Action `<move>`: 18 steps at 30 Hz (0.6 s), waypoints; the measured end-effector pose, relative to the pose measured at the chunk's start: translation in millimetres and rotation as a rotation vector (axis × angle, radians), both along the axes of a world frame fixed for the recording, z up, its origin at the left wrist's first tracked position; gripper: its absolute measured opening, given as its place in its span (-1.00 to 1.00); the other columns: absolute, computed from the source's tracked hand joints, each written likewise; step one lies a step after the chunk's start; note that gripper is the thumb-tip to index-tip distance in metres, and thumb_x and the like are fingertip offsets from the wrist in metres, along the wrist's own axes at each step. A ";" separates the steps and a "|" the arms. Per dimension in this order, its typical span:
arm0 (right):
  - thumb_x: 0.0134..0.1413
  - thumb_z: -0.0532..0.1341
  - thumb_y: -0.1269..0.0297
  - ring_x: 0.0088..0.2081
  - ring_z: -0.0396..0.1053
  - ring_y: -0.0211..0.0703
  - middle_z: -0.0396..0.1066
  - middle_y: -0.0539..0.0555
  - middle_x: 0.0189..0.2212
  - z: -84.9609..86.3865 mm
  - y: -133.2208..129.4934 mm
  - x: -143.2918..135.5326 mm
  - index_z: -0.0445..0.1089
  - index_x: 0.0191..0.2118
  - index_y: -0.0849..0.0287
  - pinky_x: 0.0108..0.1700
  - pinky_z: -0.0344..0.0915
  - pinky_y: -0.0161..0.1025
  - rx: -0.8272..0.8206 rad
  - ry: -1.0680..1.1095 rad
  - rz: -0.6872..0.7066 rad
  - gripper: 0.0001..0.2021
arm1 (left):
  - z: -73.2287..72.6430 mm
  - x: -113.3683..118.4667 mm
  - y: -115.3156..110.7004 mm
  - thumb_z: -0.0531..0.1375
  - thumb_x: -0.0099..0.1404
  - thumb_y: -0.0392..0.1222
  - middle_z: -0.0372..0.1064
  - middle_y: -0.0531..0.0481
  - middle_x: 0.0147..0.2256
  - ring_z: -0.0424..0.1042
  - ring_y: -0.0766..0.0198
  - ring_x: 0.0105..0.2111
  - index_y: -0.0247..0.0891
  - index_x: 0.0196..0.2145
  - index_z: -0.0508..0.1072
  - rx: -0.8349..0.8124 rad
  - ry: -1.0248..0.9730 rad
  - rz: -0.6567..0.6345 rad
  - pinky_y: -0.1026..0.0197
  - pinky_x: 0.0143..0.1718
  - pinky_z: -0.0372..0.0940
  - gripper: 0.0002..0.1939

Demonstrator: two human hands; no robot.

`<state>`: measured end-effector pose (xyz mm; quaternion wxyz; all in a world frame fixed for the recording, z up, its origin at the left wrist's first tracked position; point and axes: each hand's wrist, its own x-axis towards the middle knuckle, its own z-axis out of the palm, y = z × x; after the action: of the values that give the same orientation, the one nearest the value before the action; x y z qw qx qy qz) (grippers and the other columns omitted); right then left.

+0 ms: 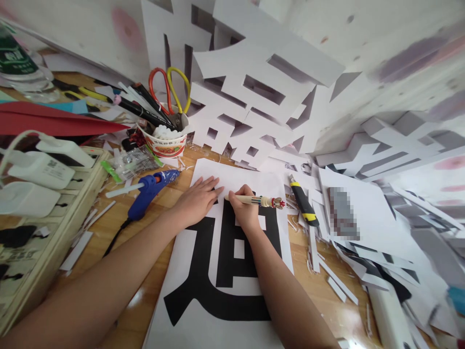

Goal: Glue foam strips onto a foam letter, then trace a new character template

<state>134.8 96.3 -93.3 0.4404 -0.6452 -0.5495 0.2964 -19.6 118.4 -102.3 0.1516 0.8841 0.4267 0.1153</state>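
Here the sheet with the big black character lies flat on the desk. The left hand presses open-palmed on its upper edge, pinning it, while the right hand grips a pen sideways across the sheet; a blue glue gun lies left of the sheet.

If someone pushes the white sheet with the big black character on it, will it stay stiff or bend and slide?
The printed sheet looks thin and flat, so it would probably flex when lifted. On the smooth wooden table it may slide easily; the left hand lies flat on it, while the right hand holds a pen.
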 end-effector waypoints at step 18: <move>-0.14 0.16 0.21 -0.64 -0.03 -0.39 -0.01 -0.18 -0.72 -1.0 -0.3 0.6 0.00 -0.62 0.12 -0.55 -0.04 -0.37 0.012 -0.005 0.019 -0.72 | -0.9 -0.6 0.4 -0.13 0.34 -0.25 0.01 -0.17 0.19 -0.05 0.13 0.19 -0.28 0.11 0.21 0.042 0.029 -0.009 0.00 0.17 -0.12 -0.58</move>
<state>135.4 96.0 -94.3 0.4401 -0.6380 -0.5583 0.2959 -20.3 118.7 -103.2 0.1275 0.8905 0.4225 0.1108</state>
